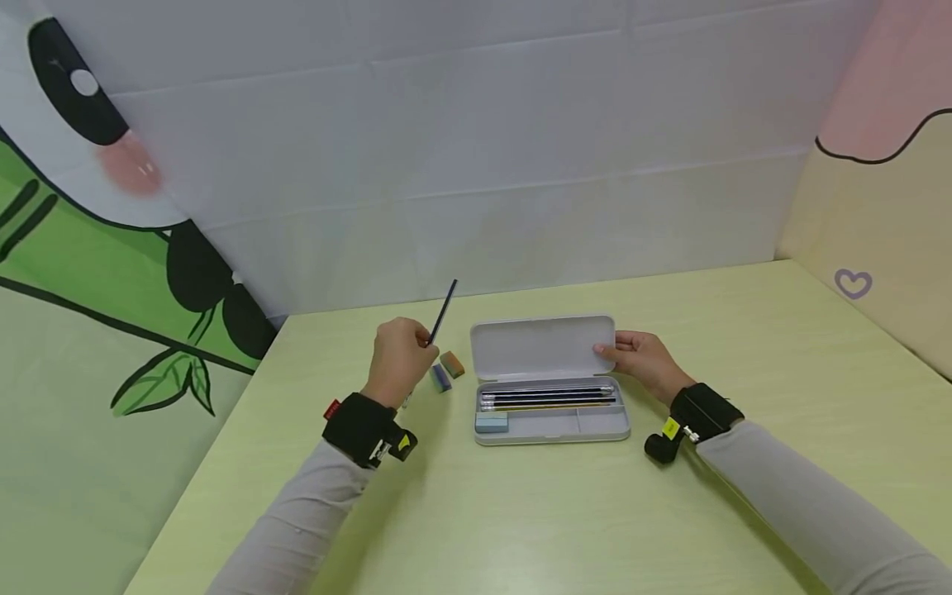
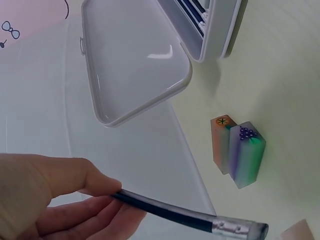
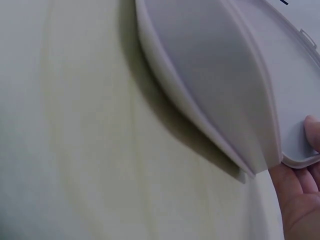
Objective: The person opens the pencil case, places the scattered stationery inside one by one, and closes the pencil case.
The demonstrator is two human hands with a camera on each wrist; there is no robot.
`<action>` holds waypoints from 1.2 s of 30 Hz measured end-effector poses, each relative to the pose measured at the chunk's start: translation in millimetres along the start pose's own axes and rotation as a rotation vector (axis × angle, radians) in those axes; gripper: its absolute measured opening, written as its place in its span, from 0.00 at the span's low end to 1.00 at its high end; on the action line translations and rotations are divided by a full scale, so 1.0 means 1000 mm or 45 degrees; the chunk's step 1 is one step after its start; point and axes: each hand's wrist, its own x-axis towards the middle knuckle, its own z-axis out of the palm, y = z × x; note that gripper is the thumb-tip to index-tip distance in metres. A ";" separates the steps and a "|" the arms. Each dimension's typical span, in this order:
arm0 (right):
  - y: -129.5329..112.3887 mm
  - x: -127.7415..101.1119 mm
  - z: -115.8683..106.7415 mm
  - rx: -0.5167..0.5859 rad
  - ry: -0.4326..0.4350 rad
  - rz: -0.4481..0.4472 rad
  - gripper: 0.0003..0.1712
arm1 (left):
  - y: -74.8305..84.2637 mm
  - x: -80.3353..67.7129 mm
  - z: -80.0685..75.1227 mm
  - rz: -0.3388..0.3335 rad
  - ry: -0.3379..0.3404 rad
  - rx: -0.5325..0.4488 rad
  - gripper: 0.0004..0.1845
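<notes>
A dark pencil is pinched between the thumb and fingers of my left hand, tilted above the table. In the left wrist view that pencil shows a silver ferrule and a dark eraser tip. The right hand holds the right edge of the raised lid of a white pencil case, thumb on its inner face. Inside the case, several pencils lie in the rear compartment, and a light blue eraser sits front left. The right wrist view shows the thumb on the lid.
Two small erasers stand left of the case: an orange one and a purple-green one, side by side. The pale yellow table meets a white printed backdrop behind and a side panel at right.
</notes>
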 end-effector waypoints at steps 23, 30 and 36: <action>-0.007 0.001 0.000 0.014 0.014 0.011 0.32 | 0.029 0.010 -0.003 0.163 -0.131 -0.053 0.06; -0.007 -0.002 0.001 -0.008 -0.002 0.008 0.32 | 0.034 0.013 0.004 0.254 -0.207 -0.054 0.06; -0.005 -0.004 0.002 -0.014 0.002 0.019 0.32 | 0.038 0.014 0.011 0.418 -0.311 -0.018 0.07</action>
